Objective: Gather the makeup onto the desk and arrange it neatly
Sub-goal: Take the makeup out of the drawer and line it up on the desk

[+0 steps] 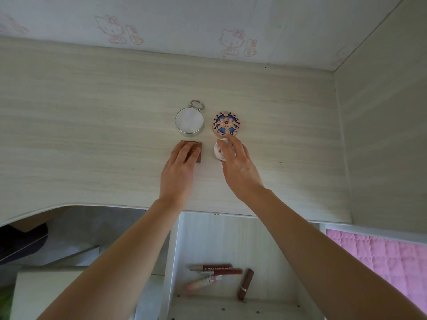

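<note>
On the pale wood desk (92, 125) lie a round silver compact (189, 123) with a key ring and a round compact with a blue and pink pattern (227, 124) side by side. Just below them, my left hand (181, 168) rests its fingers on a small brown square case (196, 148). My right hand (235, 162) has its fingers curled over a small white round jar (219, 150), which is partly hidden. On the shelf below the desk lie three lip gloss tubes (216, 270) and a brown lipstick (245, 284).
A wall with cartoon cat wallpaper (208, 24) runs behind the desk, and a side panel (381, 135) closes it on the right. A pink quilt (381, 257) shows at lower right. Dark floor space (46, 236) lies under the desk's curved front edge at left.
</note>
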`<state>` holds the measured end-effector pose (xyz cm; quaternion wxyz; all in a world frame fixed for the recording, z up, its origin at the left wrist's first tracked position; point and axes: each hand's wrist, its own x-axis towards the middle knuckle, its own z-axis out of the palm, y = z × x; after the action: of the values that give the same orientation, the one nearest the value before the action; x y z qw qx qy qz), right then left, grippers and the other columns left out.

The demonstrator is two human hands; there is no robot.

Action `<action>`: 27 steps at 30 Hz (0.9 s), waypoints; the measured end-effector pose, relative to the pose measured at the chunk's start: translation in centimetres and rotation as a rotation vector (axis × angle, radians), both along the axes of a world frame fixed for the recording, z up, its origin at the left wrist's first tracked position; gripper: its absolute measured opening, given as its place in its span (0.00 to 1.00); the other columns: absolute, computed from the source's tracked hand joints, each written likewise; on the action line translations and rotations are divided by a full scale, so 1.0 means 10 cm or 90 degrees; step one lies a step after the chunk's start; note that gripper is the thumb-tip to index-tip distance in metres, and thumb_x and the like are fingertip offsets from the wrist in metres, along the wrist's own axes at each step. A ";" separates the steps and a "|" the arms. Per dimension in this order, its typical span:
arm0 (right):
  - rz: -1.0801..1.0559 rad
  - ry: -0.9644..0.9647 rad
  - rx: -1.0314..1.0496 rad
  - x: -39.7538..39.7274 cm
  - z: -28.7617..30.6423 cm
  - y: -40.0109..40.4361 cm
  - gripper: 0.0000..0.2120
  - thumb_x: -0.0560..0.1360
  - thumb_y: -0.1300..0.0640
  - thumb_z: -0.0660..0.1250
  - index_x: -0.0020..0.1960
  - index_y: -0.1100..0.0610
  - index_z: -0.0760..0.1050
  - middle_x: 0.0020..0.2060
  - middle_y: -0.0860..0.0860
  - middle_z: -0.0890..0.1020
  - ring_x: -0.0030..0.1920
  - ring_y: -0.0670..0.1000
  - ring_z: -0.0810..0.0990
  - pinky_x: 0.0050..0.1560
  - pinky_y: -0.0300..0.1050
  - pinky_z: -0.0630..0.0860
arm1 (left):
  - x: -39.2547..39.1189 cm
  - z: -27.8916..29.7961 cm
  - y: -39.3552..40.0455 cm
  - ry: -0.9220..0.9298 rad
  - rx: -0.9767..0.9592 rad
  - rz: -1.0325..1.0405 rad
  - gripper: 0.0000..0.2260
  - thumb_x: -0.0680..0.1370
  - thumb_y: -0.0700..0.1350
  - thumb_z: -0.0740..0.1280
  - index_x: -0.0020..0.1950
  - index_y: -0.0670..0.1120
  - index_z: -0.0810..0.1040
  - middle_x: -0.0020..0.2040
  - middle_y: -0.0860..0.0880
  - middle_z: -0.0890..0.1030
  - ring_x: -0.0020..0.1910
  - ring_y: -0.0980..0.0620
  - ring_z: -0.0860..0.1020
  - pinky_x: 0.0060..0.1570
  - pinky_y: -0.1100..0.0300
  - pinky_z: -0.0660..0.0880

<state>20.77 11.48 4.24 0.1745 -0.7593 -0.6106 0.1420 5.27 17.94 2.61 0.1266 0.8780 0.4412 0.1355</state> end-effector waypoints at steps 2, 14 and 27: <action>0.000 0.007 -0.001 0.00 0.01 0.00 0.27 0.71 0.73 0.65 0.68 0.60 0.68 0.70 0.59 0.65 0.67 0.59 0.69 0.56 0.52 0.78 | 0.00 0.00 -0.01 0.006 0.006 -0.001 0.18 0.74 0.34 0.70 0.63 0.38 0.77 0.64 0.42 0.76 0.67 0.42 0.72 0.55 0.51 0.77; -0.018 0.003 -0.012 -0.10 0.17 -0.40 0.28 0.75 0.67 0.62 0.74 0.64 0.60 0.72 0.59 0.63 0.73 0.58 0.61 0.68 0.51 0.69 | -0.16 0.16 -0.28 0.032 0.010 0.008 0.17 0.78 0.38 0.66 0.67 0.43 0.75 0.67 0.45 0.75 0.69 0.43 0.70 0.60 0.50 0.72; -0.058 0.031 -0.028 -0.54 0.12 -1.71 0.22 0.76 0.67 0.63 0.69 0.65 0.67 0.65 0.58 0.73 0.70 0.57 0.67 0.67 0.51 0.70 | -0.69 -0.04 -1.54 -0.039 0.030 -0.075 0.16 0.73 0.38 0.71 0.60 0.44 0.79 0.54 0.49 0.82 0.59 0.44 0.77 0.56 0.49 0.75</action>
<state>15.38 -5.63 5.40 0.1787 -0.7864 -0.5676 0.1658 -1.68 2.49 2.21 0.1271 0.9007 0.3814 0.1648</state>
